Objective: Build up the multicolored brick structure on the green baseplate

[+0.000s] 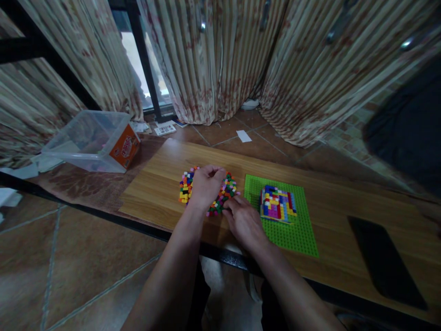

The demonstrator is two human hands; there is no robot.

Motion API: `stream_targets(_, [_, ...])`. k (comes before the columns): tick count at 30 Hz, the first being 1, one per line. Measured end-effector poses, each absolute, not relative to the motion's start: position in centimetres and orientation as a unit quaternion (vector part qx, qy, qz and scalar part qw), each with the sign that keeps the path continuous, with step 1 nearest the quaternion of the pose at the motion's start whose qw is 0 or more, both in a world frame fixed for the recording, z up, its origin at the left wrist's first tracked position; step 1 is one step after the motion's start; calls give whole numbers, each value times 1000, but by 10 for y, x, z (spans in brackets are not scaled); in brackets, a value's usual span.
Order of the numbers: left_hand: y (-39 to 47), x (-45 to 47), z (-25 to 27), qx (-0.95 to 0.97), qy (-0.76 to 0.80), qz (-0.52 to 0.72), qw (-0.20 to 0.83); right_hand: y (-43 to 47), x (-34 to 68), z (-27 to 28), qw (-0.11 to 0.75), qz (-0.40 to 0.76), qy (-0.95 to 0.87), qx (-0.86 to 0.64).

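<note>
A loose pile of small coloured building bricks [186, 186] lies on the wooden table. Over the middle of this pile is my left hand [207, 184], its fingers curled and pressed together; whatever they hold is hidden. My right hand [244, 216] rests at the pile's near right edge, with thumb and fingers drawn together among the bricks. I cannot make out what is in its fingertips. Just right of that hand lies a green studded baseplate [303, 230]. A multicoloured block of joined bricks [278, 204] stands on the baseplate.
A clear plastic box [89, 138] with an orange label stands beyond the table's left end. On the table's right side lies a dark flat slab [386, 262]. Striped curtains [213, 59] hang behind, and a white paper [244, 136] lies on the tiled floor.
</note>
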State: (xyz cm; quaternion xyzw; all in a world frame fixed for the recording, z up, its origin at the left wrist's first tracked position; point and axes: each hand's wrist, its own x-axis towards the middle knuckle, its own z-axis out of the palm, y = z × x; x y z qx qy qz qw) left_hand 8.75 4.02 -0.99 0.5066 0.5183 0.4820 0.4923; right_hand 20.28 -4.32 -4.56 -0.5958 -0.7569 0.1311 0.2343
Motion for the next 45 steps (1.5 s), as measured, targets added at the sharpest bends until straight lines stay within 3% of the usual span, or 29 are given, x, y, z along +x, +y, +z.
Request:
stream_targets(5, [39, 87, -12, 557, 490, 424, 519, -49, 215, -33, 297, 131, -727, -604])
stream_targets(12, [22, 96, 0, 555, 400, 260, 681, -54, 242, -13, 384, 94, -661, -637])
stream_targets(24, [18, 115, 0, 482, 361, 263, 754, -61, 263, -8, 483, 189, -620, -589])
stream_targets(29, [17, 121, -2, 524, 385, 247, 718, -63, 286, -8, 499, 181, -600, -599])
stream_targets(37, [16, 133, -16, 622, 420, 222, 622, -67, 308, -10, 407, 134, -640, -638])
stream_targets(45, [12, 143, -22, 716, 399, 207, 533, -66, 303, -15, 375, 141, -657, -638])
